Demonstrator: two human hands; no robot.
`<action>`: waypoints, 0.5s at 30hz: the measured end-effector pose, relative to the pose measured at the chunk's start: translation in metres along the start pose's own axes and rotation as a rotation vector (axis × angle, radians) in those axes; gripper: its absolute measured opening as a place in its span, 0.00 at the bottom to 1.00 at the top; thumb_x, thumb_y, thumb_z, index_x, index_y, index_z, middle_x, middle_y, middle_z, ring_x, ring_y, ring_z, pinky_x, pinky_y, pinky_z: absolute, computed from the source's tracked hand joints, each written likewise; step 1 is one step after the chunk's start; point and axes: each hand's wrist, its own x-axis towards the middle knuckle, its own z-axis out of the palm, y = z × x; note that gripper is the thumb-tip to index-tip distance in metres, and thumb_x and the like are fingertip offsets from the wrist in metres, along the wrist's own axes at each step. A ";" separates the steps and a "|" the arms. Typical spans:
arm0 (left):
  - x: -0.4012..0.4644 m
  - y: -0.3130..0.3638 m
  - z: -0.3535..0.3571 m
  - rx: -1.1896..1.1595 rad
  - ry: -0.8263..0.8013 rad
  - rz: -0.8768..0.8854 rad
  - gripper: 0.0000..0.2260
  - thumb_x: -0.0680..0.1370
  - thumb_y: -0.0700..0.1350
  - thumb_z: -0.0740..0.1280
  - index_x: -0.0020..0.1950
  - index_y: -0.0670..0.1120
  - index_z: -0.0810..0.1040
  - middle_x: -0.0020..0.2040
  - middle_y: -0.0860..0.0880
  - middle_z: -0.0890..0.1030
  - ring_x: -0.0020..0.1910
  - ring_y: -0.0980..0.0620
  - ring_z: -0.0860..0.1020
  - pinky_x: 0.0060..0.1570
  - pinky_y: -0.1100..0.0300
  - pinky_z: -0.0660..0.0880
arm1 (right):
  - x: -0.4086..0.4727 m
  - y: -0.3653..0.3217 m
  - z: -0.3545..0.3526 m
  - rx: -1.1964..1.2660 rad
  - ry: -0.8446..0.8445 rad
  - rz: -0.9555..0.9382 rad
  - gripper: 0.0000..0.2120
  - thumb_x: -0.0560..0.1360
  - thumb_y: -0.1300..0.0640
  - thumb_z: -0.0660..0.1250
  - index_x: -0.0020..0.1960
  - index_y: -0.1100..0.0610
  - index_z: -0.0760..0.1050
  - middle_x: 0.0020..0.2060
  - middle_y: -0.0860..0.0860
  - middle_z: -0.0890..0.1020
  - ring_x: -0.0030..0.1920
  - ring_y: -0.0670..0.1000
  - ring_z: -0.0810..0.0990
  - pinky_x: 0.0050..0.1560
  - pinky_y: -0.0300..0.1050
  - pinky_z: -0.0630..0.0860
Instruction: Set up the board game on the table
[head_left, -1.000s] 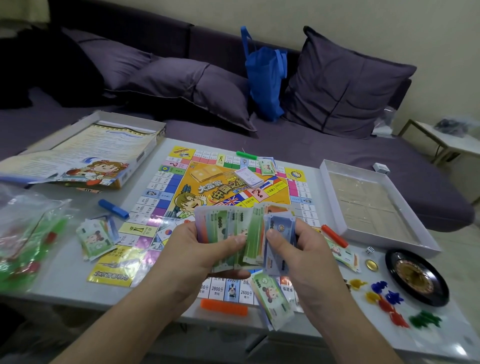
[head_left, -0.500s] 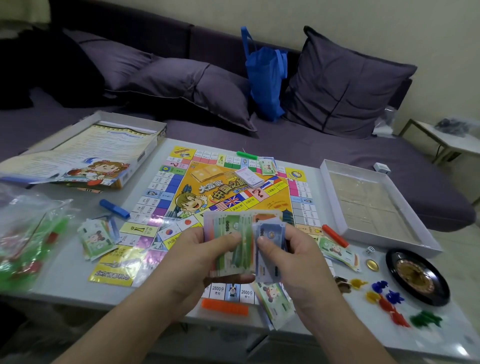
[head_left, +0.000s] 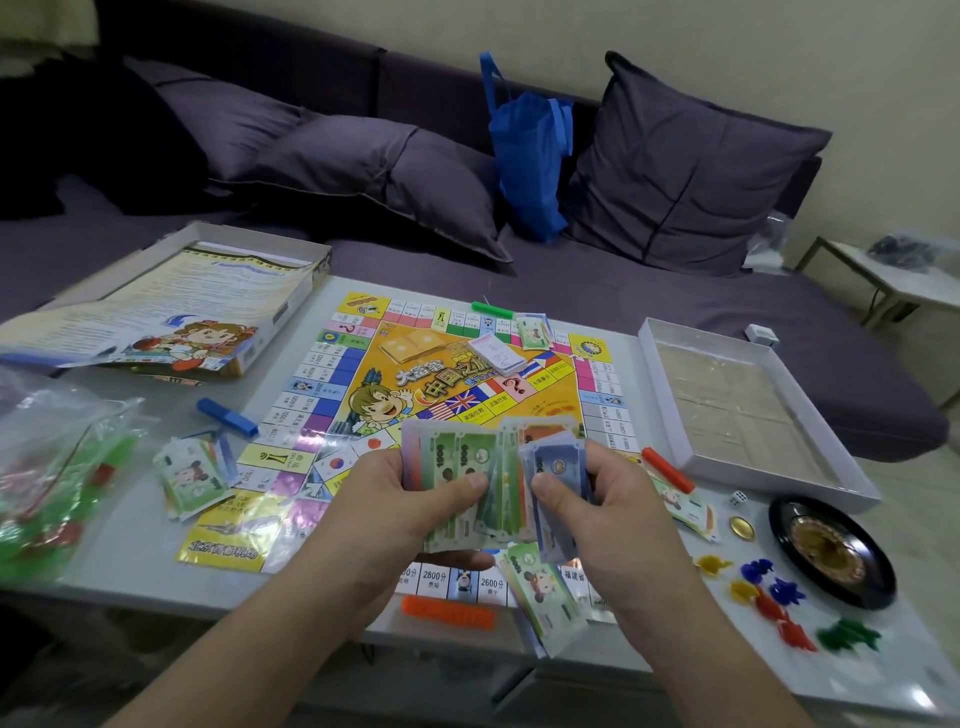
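Observation:
The colourful game board (head_left: 415, 384) lies open on the white table (head_left: 130, 566). Above its near edge my left hand (head_left: 395, 509) grips a fanned stack of play money (head_left: 457, 457), mostly green notes. My right hand (head_left: 602, 514) pinches a blue note (head_left: 558, 462) at the fan's right side. A small pile of notes (head_left: 540, 597) lies on the board's near edge under my hands. More note piles lie at the left (head_left: 189, 475), right (head_left: 685, 506) and far side (head_left: 535, 332). A white card deck (head_left: 496, 353) sits on the board.
Box lid with rule sheet (head_left: 171, 312) at far left, empty white box tray (head_left: 743, 410) at right. A black roulette wheel (head_left: 831, 551), coloured pawns (head_left: 769, 597), a die (head_left: 736, 499), a gold coin (head_left: 741, 527) at near right. Plastic bag of pieces (head_left: 47, 478) at left. Sofa behind.
The fan of notes has been pushed together and narrowed. My right hand keeps sliding the blue note at the fan's right side; both hands sit slightly lower than a second ago.

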 end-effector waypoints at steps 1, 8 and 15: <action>0.000 -0.001 0.000 0.016 -0.005 0.005 0.06 0.79 0.36 0.71 0.56 0.39 0.84 0.49 0.40 0.88 0.47 0.38 0.88 0.37 0.46 0.86 | 0.000 0.000 0.000 -0.010 -0.003 -0.002 0.10 0.83 0.61 0.69 0.52 0.47 0.84 0.44 0.50 0.87 0.47 0.53 0.86 0.45 0.55 0.86; 0.002 -0.005 -0.002 0.075 -0.027 0.031 0.08 0.79 0.36 0.71 0.57 0.40 0.84 0.50 0.40 0.88 0.48 0.39 0.88 0.39 0.45 0.86 | 0.000 0.001 0.002 -0.069 -0.007 -0.020 0.09 0.82 0.59 0.70 0.51 0.45 0.84 0.42 0.49 0.86 0.45 0.54 0.84 0.50 0.61 0.84; 0.003 -0.007 -0.001 0.085 -0.012 0.040 0.08 0.78 0.37 0.73 0.56 0.40 0.84 0.49 0.40 0.88 0.47 0.39 0.88 0.39 0.45 0.86 | -0.001 0.000 0.003 -0.085 -0.007 -0.015 0.09 0.82 0.58 0.69 0.51 0.45 0.83 0.42 0.47 0.85 0.44 0.50 0.83 0.49 0.60 0.85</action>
